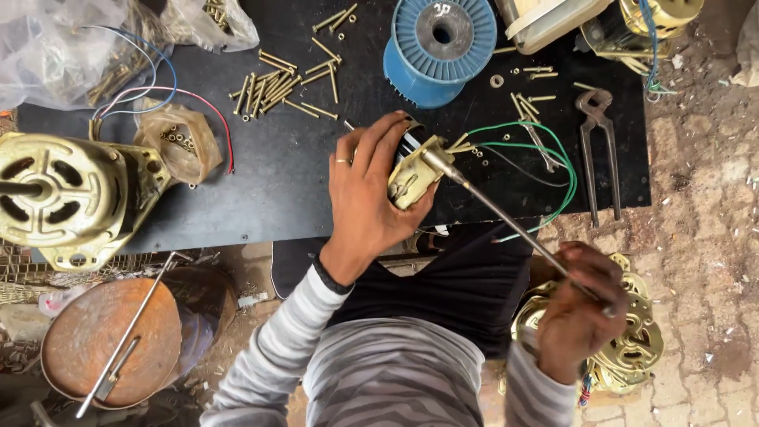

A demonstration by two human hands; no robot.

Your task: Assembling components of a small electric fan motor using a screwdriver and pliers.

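Right hand (pixel 581 304) nearest, low right, grip closed around the handle end of a long thin metal driver rod (pixel 506 220). Rod runs up-left, tip meeting the small brass-coloured motor part (pixel 413 178). Left hand (pixel 368 194) grips that part, fingers wrapped over it, holding it just above the near edge of the black table (pixel 269 174). Green wires (pixel 553 170) trail right from the part. Farther back: loose brass bolts (pixel 273 87), blue plastic spool (pixel 439 47), iron pincers (pixel 598 150) at right.

black bench top (pixel 277 182) with brass bolts (pixel 269 88), blue spool (pixel 439 49), pincers (pixel 598 150)
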